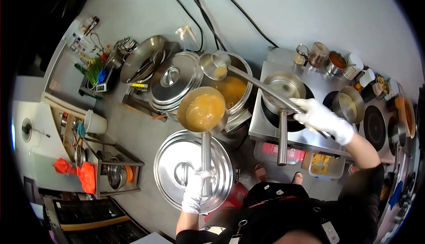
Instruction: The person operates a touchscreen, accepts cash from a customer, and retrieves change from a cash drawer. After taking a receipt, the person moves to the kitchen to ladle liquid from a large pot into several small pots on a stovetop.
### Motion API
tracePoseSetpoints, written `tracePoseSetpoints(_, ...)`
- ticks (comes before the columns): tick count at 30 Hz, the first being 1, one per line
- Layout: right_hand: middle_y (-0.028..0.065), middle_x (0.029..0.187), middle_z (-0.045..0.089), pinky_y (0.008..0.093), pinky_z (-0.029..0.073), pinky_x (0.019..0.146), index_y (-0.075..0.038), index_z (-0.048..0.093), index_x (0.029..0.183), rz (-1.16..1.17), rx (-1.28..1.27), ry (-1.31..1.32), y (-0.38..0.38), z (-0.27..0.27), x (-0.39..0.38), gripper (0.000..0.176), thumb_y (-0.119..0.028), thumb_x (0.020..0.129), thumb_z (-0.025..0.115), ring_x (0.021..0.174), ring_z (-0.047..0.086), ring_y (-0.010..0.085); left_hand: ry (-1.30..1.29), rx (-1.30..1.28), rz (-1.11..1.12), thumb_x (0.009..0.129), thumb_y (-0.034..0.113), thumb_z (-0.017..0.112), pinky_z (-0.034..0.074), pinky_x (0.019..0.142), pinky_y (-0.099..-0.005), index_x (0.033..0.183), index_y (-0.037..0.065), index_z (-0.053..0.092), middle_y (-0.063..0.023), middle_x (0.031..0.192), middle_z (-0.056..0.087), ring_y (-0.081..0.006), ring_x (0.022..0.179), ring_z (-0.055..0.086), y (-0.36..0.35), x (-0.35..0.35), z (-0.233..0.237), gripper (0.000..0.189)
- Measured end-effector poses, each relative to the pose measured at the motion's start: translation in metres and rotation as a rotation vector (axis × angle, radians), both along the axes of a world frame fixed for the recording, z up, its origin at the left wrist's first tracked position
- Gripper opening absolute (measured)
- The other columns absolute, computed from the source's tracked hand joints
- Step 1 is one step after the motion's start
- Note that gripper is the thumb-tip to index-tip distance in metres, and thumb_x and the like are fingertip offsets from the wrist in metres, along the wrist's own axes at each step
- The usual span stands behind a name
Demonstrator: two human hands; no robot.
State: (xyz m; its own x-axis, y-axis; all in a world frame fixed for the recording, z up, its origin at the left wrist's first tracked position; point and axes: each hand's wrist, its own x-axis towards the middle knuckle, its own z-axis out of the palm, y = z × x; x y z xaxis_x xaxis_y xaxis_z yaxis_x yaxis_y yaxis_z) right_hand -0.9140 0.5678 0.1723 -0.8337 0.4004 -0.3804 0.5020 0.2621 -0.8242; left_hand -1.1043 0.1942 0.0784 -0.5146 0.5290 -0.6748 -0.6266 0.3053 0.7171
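My left hand point(197, 188), in a white glove, is closed around the long handle of a saucepan point(205, 111) holding yellow-brown broth. My right hand point(325, 118), also gloved, grips the long handle of a ladle point(214, 66). The ladle's bowl is tilted above a tall stockpot point(244, 71) of orange-brown broth, with a little liquid visible in it. The saucepan hangs at the stockpot's near left side, partly over a large round lid point(166, 168). A second saucepan point(283, 87) stands on the hob beneath the ladle's handle.
A lidded stockpot point(177, 73) and a wide metal pan point(146, 53) stand at the left. On the steel counter point(274, 131) at right are another saucepan point(347, 104), a round hob point(374, 126) and several jars. A metal cart point(117, 173) stands at lower left.
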Motion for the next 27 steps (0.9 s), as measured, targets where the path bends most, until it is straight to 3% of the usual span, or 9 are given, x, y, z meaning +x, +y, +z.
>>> tracePoseSetpoints(2, 0.0176, 0.075, 0.063, 0.0374, 0.052, 0.063, 0.002, 0.044, 0.136, 0.122, 0.521, 0.197, 0.001, -0.068, -0.013, 0.053, -0.003, 0.084, 0.054, 0.063, 0.064, 0.0269, 0.0, 0.024, 0.042, 0.078, 0.002, 0.064, 0.045, 0.051, -0.0282, 0.101, -0.007, 0.054, -0.0084, 0.072, 0.057, -0.0162, 0.054, 0.054, -0.009, 0.005, 0.005, 0.027)
tracePoseSetpoints(4, 0.0238, 0.084, 0.063, 0.0427, 0.052, 0.068, 0.003, 0.045, 0.134, 0.157, 0.756, 0.034, -0.008, -0.097, -0.021, 0.054, -0.001, 0.081, 0.051, 0.072, 0.065, 0.0355, -0.069, 0.039, 0.055, 0.078, 0.002, 0.065, 0.046, 0.051, -0.0278, 0.102, -0.005, 0.053, -0.0089, 0.073, 0.058, -0.0162, 0.056, 0.056, -0.018, 0.008, 0.016, 0.028)
tracePoseSetpoints(10, 0.0184, 0.075, 0.063, 0.0388, 0.051, 0.051, 0.005, 0.046, 0.131, 0.135, 0.984, 0.095, -0.011, -0.106, 0.022, 0.053, -0.003, 0.08, 0.056, 0.062, 0.064, 0.0301, -0.019, -0.015, 0.082, 0.077, 0.001, 0.064, 0.044, 0.05, -0.0278, 0.102, -0.006, 0.054, -0.0084, 0.07, 0.056, -0.0162, 0.053, 0.053, -0.023, 0.027, 0.066, 0.028)
tracePoseSetpoints(12, 0.0091, 0.061, 0.055, 0.0299, 0.048, 0.044, -0.006, 0.038, 0.142, -0.023, 0.57, 0.291, -0.001, -0.116, 0.059, 0.057, -0.005, 0.087, 0.053, 0.051, 0.057, 0.0173, 0.06, -0.052, 0.062, 0.076, 0.001, 0.062, 0.043, 0.047, -0.0274, 0.101, -0.006, 0.055, -0.0088, 0.068, 0.056, -0.0159, 0.051, 0.053, -0.011, 0.043, 0.094, 0.027)
tracePoseSetpoints(14, 0.0045, 0.063, 0.052, 0.0271, 0.044, 0.039, -0.008, 0.035, 0.145, -0.239, -0.193, -0.007, -0.014, -0.039, 0.103, 0.055, -0.006, 0.091, 0.051, 0.044, 0.05, 0.0117, 0.068, -0.037, 0.051, 0.075, 0.001, 0.061, 0.043, 0.046, -0.0271, 0.099, -0.006, 0.056, -0.0089, 0.069, 0.056, -0.0158, 0.051, 0.053, -0.006, 0.054, 0.106, 0.025)
tracePoseSetpoints(16, 0.0017, 0.071, 0.051, 0.0215, 0.041, 0.036, -0.006, 0.033, 0.145, -0.364, -0.505, 0.127, -0.02, -0.024, 0.154, 0.055, -0.001, 0.093, 0.048, 0.041, 0.045, 0.0067, 0.063, 0.01, 0.045, 0.074, 0.0, 0.063, 0.045, 0.045, -0.0268, 0.099, -0.006, 0.056, -0.0088, 0.069, 0.056, -0.0163, 0.049, 0.053, 0.005, 0.07, 0.121, 0.027)
tracePoseSetpoints(19, 0.0022, 0.071, 0.051, 0.0218, 0.041, 0.035, -0.005, 0.03, 0.147, -0.436, -0.709, 0.187, -0.022, -0.027, 0.214, 0.058, -0.002, 0.092, 0.049, 0.041, 0.046, 0.0072, 0.101, 0.044, -0.044, 0.075, 0.007, 0.065, 0.041, 0.045, -0.0272, 0.101, -0.007, 0.055, -0.0056, 0.063, 0.051, -0.0147, 0.048, 0.049, 0.028, 0.099, 0.14, 0.031)
tracePoseSetpoints(24, 0.0002, 0.067, 0.051, 0.0229, 0.042, 0.038, 0.001, 0.052, 0.11, -0.328, -0.827, 0.223, -0.01, -0.054, 0.244, 0.022, -0.013, 0.093, 0.053, 0.043, 0.047, 0.0077, 0.101, 0.134, -0.166, 0.076, 0.006, 0.062, 0.044, 0.043, -0.0263, 0.103, -0.008, 0.056, -0.0056, 0.062, 0.05, -0.0135, 0.046, 0.049, 0.086, 0.164, 0.16, 0.031)
tracePoseSetpoints(27, 0.0035, 0.071, 0.056, 0.0248, 0.045, 0.044, 0.001, 0.054, 0.101, -0.345, -0.992, 0.368, -0.011, -0.067, 0.237, 0.021, -0.02, 0.095, 0.053, 0.049, 0.052, 0.0099, 0.153, 0.128, -0.221, 0.077, 0.007, 0.061, 0.043, 0.043, -0.0267, 0.105, -0.007, 0.056, -0.0055, 0.064, 0.05, -0.0126, 0.046, 0.048, 0.118, 0.209, 0.154, 0.032)
